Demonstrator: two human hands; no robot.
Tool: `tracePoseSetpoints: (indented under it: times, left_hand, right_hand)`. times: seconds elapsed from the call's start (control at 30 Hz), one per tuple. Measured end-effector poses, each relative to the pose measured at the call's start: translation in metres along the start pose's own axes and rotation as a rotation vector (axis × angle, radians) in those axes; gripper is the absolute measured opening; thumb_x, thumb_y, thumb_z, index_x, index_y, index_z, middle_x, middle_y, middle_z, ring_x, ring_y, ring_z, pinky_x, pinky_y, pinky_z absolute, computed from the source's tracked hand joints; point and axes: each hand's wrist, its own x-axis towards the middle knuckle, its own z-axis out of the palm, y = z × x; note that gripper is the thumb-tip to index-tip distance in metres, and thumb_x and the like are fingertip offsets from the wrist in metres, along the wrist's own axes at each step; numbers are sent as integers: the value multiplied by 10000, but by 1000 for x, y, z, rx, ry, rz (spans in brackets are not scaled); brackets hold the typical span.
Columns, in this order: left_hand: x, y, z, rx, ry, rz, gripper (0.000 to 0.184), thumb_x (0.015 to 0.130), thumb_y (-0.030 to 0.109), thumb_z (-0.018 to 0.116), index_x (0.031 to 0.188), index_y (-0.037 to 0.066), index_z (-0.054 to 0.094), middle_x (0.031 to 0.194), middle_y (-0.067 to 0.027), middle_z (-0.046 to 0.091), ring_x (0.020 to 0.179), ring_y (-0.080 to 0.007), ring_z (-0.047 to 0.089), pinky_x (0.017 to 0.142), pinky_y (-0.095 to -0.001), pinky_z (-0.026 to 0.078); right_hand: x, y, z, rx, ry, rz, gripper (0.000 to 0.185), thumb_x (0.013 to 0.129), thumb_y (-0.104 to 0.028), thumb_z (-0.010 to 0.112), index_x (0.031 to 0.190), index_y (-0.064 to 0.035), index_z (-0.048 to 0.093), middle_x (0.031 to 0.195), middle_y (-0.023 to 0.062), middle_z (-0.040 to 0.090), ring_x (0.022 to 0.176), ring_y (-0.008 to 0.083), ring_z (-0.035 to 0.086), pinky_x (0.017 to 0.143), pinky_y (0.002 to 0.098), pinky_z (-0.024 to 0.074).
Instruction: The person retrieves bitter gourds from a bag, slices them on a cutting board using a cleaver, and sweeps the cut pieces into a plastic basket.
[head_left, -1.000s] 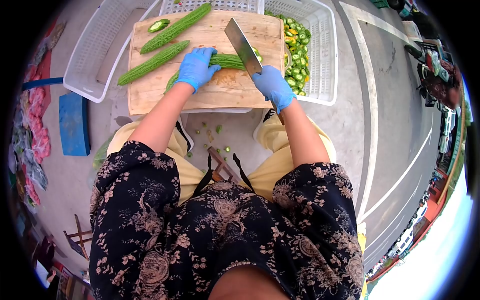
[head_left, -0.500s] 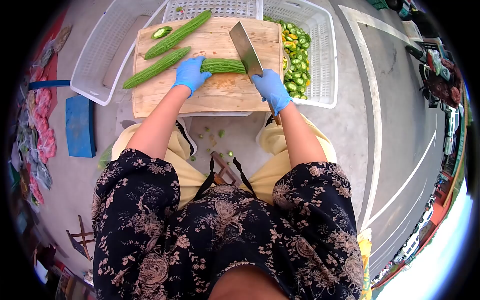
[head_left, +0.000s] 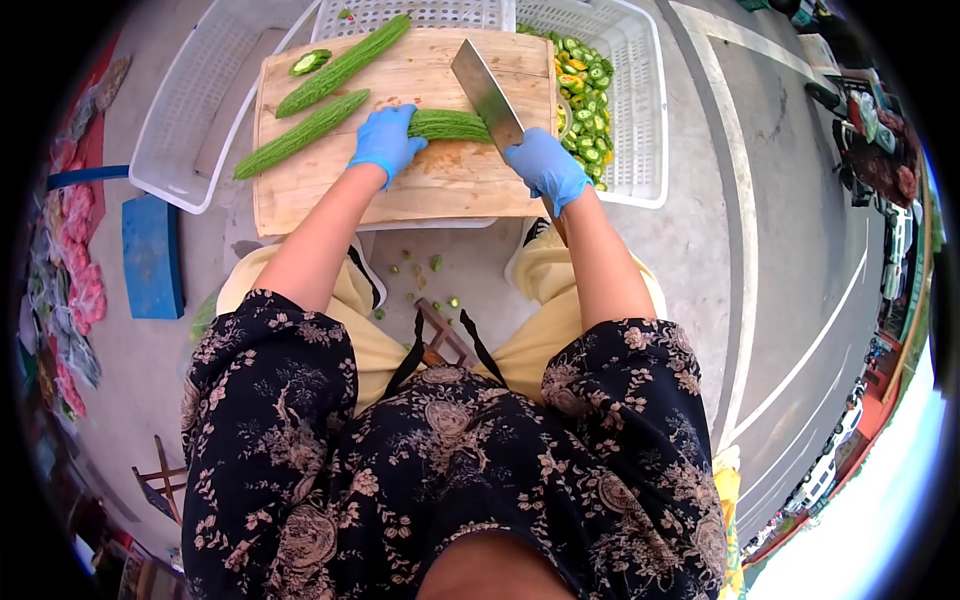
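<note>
On a wooden board point(head_left: 440, 190), my blue-gloved left hand point(head_left: 388, 143) is closed on the left end of green bitter melons point(head_left: 450, 125) lying side by side; how many is hard to tell. My right hand point(head_left: 545, 168), also gloved in blue, grips a cleaver point(head_left: 485, 92) at its lower end. The blade stands against the melons' right end. Two whole bitter melons, one higher point(head_left: 345, 65) and one lower point(head_left: 302, 133), lie at the board's left, near a short cut piece point(head_left: 310, 62).
A white crate point(head_left: 640, 110) holding green and yellow slices stands right of the board. Another white crate point(head_left: 165, 120) is at the left, and a third point(head_left: 415, 12) behind. A blue block point(head_left: 152, 257) lies on the ground. Green scraps point(head_left: 436, 262) lie between my feet.
Over the last second my left hand has drawn slightly back and turned on the melons. The cleaver stays near their right end. The whole view has shifted a little.
</note>
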Motion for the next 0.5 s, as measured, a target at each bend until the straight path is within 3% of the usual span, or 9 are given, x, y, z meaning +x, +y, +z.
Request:
tracePoseSetpoints:
  times: [0.17, 0.27, 0.5]
  left_hand:
    - [7, -1, -2, 26, -13, 4, 547, 748, 321, 689, 1211, 91, 509, 1144, -169, 561, 1077, -336, 512, 894, -427, 430]
    - [1, 1, 0, 10, -25, -15, 554, 742, 314, 693, 1213, 90, 508, 1159, -173, 553, 1083, -337, 506, 907, -423, 423]
    - [-3, 3, -2, -4, -18, -28, 556, 737, 318, 694, 1214, 96, 511, 1168, -170, 549, 1093, -333, 501, 913, -426, 417]
  right_hand:
    - [56, 27, 43, -89, 114, -85, 313, 780, -185, 549, 868, 111, 603, 786, 277, 627, 606, 350, 646, 488, 397, 534]
    - [29, 16, 33, 139, 97, -50, 303, 781, -182, 549, 886, 96, 609, 798, 272, 630, 595, 349, 644, 492, 394, 533]
    - [-7, 5, 12, 158, 126, -102, 319, 830, -218, 516, 884, 76, 628, 680, 223, 621, 513, 294, 619, 445, 366, 509]
